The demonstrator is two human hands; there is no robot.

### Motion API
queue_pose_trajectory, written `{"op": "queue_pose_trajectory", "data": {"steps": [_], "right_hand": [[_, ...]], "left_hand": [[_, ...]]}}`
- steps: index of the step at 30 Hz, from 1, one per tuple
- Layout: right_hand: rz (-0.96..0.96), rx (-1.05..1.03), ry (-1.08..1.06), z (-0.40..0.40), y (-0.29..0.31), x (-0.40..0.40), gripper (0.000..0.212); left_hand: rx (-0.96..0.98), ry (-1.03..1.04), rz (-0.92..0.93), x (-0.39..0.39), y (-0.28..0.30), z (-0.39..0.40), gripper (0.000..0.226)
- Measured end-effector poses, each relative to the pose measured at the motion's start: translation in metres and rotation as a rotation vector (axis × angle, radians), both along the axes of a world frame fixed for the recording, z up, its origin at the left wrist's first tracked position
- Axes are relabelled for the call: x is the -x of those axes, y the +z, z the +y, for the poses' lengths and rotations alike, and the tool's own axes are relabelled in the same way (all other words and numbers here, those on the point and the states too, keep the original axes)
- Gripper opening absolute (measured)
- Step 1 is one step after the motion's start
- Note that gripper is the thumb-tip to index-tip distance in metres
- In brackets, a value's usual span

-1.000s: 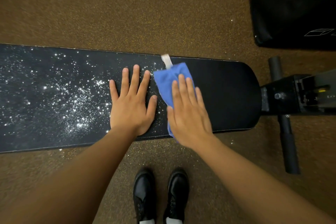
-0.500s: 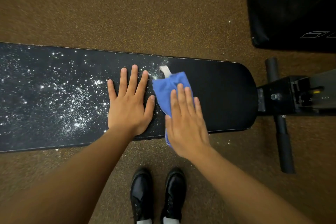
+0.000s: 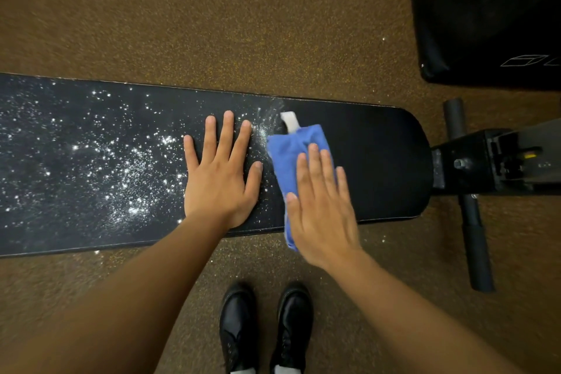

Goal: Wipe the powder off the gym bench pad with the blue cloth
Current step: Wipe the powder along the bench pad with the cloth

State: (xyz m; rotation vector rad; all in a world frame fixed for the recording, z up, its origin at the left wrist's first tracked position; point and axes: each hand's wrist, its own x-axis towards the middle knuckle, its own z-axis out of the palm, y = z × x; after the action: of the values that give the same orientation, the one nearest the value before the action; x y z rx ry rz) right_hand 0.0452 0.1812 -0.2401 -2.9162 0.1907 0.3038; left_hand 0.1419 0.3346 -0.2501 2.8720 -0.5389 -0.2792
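White powder (image 3: 100, 161) lies thick over the left half of the black bench pad (image 3: 379, 161), the worktop here, and thins out toward the middle. The left hand (image 3: 220, 173) rests flat on the pad with straight, spread fingers, holding nothing and lying in the powder's right fringe. Just beside it, apart by a narrow strip of pad, the blue cloth (image 3: 288, 149) lies across the worktop with its near end hanging over the front edge. A pale tab (image 3: 288, 121), perhaps a label, sticks out from its far end. The right hand (image 3: 321, 209) presses the cloth down with fingers straight and together. A smear of powder sits off the cloth's far left corner. Right of the cloth the pad looks clean up to its rounded end. Past that end come the bench frame (image 3: 485, 161) and a black crossbar (image 3: 473, 222). A black padded block (image 3: 485, 15) stands on the brown floor (image 3: 212, 9) at the far right. Two black shoes (image 3: 264, 325) stand below the hands.

Compared with a second ago, the cloth and right hand sit nearer the front edge, and the tab now lies on the pad rather than past its far edge. The left hand has kept its place.
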Motion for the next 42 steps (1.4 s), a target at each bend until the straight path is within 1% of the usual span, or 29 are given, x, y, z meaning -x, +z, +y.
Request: {"op": "queue_pose_trajectory", "data": {"steps": [2,4,6,7,9,11,13,15,17,19,21,23,26,28,30,33,34,36,40,42], "right_hand": [[-0.012,0.04,-0.086,-0.01,-0.001,-0.01,0.063],[-0.02,0.059,-0.207,-0.008,-0.002,-0.043,0.064],[-0.028,0.035,-0.316,0.001,-0.002,-0.079,0.065],[-0.031,0.026,-0.327,0.007,-0.002,-0.089,0.065],[-0.039,0.019,-0.245,0.018,-0.001,-0.086,0.065],[-0.046,0.027,-0.112,0.022,0.0,-0.062,0.065],[-0.039,0.037,-0.035,0.013,0.0,-0.037,0.065],[-0.023,0.056,-0.051,-0.006,-0.001,-0.032,0.066],[-0.01,0.075,-0.126,-0.018,0.0,-0.047,0.066],[-0.009,0.088,-0.208,-0.018,-0.001,-0.072,0.067],[-0.016,0.085,-0.235,-0.005,-0.001,-0.087,0.067],[-0.018,0.073,-0.172,0.008,-0.001,-0.081,0.066],[-0.027,0.07,-0.016,0.008,0.002,-0.041,0.066],[-0.011,0.057,-0.003,-0.008,0.002,-0.021,0.066],[-0.002,0.086,-0.082,-0.023,0.001,-0.025,0.067],[-0.024,0.098,-0.244,-0.021,0.0,-0.07,0.067],[-0.02,0.085,-0.268,-0.015,0.0,-0.083,0.066],[-0.029,0.072,-0.231,0.0,-0.001,-0.089,0.066],[-0.036,0.046,0.008,0.006,0.001,-0.036,0.066],[-0.03,0.041,0.018,-0.012,-0.002,-0.025,0.066]], "left_hand": [[-0.008,0.003,-0.003,0.001,0.0,0.001,0.067],[-0.02,0.003,0.0,0.001,0.0,0.001,0.067],[-0.024,0.001,0.004,0.001,0.0,0.0,0.067],[-0.025,-0.001,0.005,0.001,-0.001,-0.001,0.067],[-0.02,-0.007,0.01,0.001,0.0,-0.002,0.067],[0.002,-0.002,0.007,0.0,0.0,-0.002,0.068],[0.013,0.001,-0.001,-0.001,0.0,-0.001,0.068],[0.004,-0.002,-0.001,0.0,0.0,0.0,0.068],[-0.014,-0.004,0.003,0.001,0.0,0.0,0.067],[-0.015,-0.005,0.0,0.001,0.0,0.0,0.067],[-0.015,-0.004,-0.001,0.0,-0.001,-0.001,0.067],[-0.024,-0.007,0.002,0.0,-0.001,-0.001,0.068],[-0.013,-0.007,0.006,-0.001,-0.001,-0.001,0.068],[-0.005,-0.005,0.01,-0.001,0.001,-0.001,0.068],[-0.001,-0.004,0.01,0.0,0.001,0.0,0.068],[0.002,-0.001,0.008,0.0,0.001,0.0,0.067],[0.0,-0.003,0.01,0.0,0.001,0.0,0.067],[-0.004,-0.005,0.009,0.0,0.001,-0.001,0.067],[0.003,-0.002,0.015,-0.001,0.001,-0.001,0.068],[-0.004,0.0,0.013,0.0,0.001,0.0,0.068]]}}
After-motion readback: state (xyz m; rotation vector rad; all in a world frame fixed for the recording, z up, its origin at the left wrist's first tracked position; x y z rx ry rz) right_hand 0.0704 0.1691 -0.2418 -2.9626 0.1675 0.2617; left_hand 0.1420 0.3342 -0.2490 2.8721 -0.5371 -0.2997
